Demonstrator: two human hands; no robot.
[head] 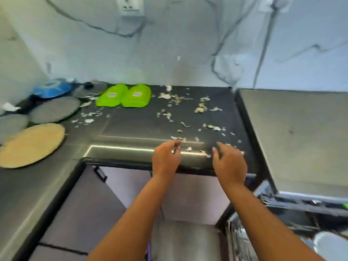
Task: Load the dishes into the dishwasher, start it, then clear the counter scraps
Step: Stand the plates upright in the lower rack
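Note:
Pale vegetable scraps [188, 113] lie scattered over the dark counter [135, 121], thickest near the back wall and the front right. My left hand [165, 157] hovers at the counter's front edge with its fingers loosely curled over a few scraps; whether it pinches one is unclear. My right hand [229, 162] is beside it, fingers relaxed and spread above scraps at the edge. The dishwasher [293, 206] stands open at the lower right, with a rack and a white dish [331, 247] showing.
Two green lids [124, 95] sit at the back of the counter. At the left lie a round beige mat [32, 144], grey round plates [54, 109], a glass pot lid [90, 89] and a blue dish [52, 89]. A grey appliance top [301, 132] borders the counter's right.

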